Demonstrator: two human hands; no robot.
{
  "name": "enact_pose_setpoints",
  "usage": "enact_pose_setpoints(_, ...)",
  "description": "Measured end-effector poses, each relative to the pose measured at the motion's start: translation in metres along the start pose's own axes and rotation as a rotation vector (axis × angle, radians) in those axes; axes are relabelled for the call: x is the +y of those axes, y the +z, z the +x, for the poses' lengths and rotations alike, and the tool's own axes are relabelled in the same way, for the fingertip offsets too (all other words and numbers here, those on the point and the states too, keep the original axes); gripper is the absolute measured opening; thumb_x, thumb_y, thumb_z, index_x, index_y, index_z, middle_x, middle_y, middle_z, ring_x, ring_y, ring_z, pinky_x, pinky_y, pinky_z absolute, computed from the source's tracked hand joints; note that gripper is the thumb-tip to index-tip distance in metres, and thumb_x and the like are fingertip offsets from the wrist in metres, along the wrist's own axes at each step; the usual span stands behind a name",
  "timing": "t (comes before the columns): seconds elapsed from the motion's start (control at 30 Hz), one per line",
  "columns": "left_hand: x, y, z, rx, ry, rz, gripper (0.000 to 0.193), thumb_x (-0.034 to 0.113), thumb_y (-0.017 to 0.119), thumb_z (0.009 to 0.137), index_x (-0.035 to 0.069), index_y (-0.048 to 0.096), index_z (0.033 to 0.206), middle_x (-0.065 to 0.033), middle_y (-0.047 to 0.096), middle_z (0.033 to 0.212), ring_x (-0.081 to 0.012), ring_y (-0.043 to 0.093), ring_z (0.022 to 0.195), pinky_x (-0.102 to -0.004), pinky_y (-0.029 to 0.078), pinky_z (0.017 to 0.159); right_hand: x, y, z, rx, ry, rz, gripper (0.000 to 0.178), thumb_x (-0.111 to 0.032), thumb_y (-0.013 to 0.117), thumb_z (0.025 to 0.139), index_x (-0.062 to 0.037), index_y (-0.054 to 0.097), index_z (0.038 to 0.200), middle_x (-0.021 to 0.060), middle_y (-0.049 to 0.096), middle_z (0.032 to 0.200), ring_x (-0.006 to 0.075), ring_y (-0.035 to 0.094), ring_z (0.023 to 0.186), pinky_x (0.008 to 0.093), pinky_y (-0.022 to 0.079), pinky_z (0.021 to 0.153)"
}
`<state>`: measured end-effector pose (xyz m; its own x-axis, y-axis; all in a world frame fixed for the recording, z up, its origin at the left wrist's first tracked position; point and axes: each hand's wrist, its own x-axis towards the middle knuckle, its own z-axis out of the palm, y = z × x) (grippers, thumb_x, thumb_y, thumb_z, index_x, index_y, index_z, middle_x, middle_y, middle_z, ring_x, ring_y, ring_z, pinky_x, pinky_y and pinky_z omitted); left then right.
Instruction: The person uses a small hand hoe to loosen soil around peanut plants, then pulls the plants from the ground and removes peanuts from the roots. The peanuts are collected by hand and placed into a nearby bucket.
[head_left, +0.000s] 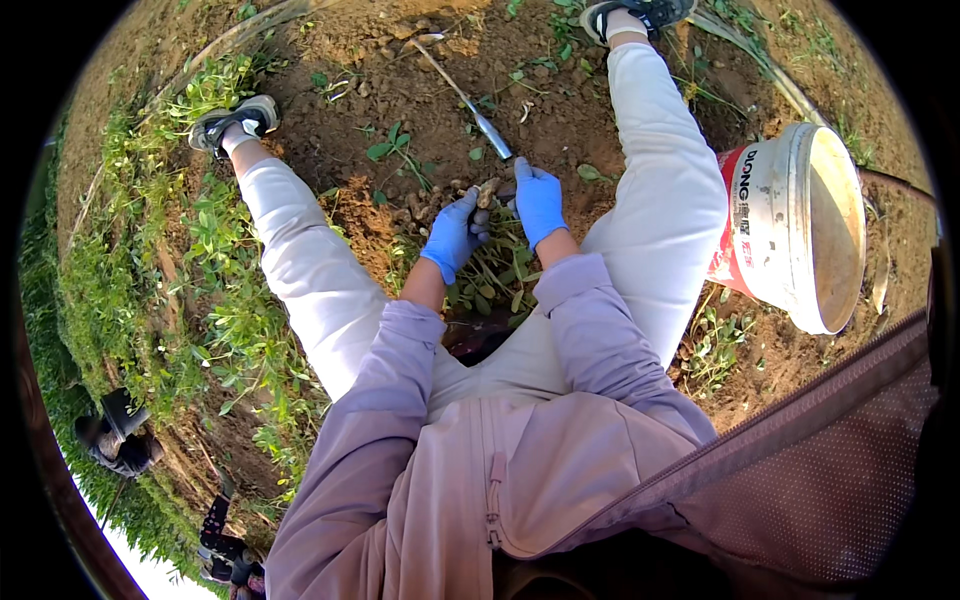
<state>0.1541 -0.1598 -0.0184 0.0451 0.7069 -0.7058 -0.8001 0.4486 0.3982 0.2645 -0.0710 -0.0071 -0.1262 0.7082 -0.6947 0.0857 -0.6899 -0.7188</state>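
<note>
Both my hands wear blue gloves and are close together between my spread legs. My left hand [455, 235] is curled around soil-covered peanut pods [488, 192], which show at its fingertips. Just to the right, my right hand [540, 205] has its fingers bent in toward the pods; one digit points up and away from me. What it grips is hidden behind the glove. Below the hands lie green peanut plants [495, 285], leaves toward me. More dirt-coated pods [415, 212] are on the soil left of the hands.
A long-handled hand tool [462, 100] with a metal end lies beyond my hands. A white and red bucket [770, 220] rests tilted at right, its opening facing right. Leafy plants [240, 310] cover the left side. Other people [120, 435] are at the lower left.
</note>
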Motion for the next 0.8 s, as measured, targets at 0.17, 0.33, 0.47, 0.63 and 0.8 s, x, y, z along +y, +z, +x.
enact_pose_setpoints(0.17,0.003,-0.007,0.003,0.03,-0.001,-0.057,0.028,0.037,0.048,0.087,0.01,0.049,0.081,0.0036,0.037,0.057,-0.0083,0.032,0.05,-0.024,0.03,0.052,-0.008,0.005,-0.012,-0.177,-0.124,-0.349,0.032,-0.028,0.061,0.079,0.0032,0.059,0.073,0.007,0.055,0.059,0.0132,0.05,0.05,0.0288,0.04,0.047)
enact_pose_setpoints(0.33,0.005,-0.001,-0.003,0.068,-0.029,-0.07,0.028,0.038,0.051,0.086,0.01,0.05,0.08,0.003,0.041,0.059,-0.0082,0.035,0.053,-0.0244,0.032,0.052,-0.012,0.004,-0.016,-0.304,-0.097,-0.278,0.029,-0.025,0.063,0.078,0.0032,0.059,0.074,0.0049,0.055,0.058,0.0105,0.049,0.048,0.0253,0.037,0.043)
enact_pose_setpoints(0.47,0.004,0.014,-0.004,0.069,0.089,0.115,0.024,0.033,0.057,0.083,0.011,0.05,0.078,0.0026,0.044,0.062,-0.0085,0.039,0.056,-0.0244,0.034,0.054,-0.003,0.004,-0.006,-0.197,-0.092,-0.314,0.024,-0.021,0.064,0.078,0.0023,0.06,0.075,0.004,0.055,0.057,0.0089,0.047,0.046,0.0238,0.036,0.041)
enact_pose_setpoints(0.63,-0.001,-0.003,0.001,0.034,0.067,0.0,0.021,0.032,0.057,0.083,0.011,0.052,0.081,0.0034,0.045,0.063,-0.0086,0.039,0.056,-0.0236,0.035,0.055,-0.014,0.007,-0.018,-0.301,-0.132,-0.287,0.022,-0.017,0.06,0.079,0.0048,0.059,0.079,0.01,0.057,0.063,0.0152,0.054,0.053,0.0288,0.045,0.049)
enact_pose_setpoints(0.8,0.006,0.008,-0.001,0.006,0.026,-0.097,0.02,0.034,0.053,0.085,0.015,0.055,0.09,0.0038,0.047,0.064,-0.0068,0.039,0.055,-0.0218,0.035,0.054,0.009,-0.002,0.001,-0.115,-0.365,-0.442,0.014,-0.008,0.057,0.078,0.0025,0.06,0.088,0.0113,0.059,0.074,0.0156,0.057,0.061,0.0279,0.046,0.052)
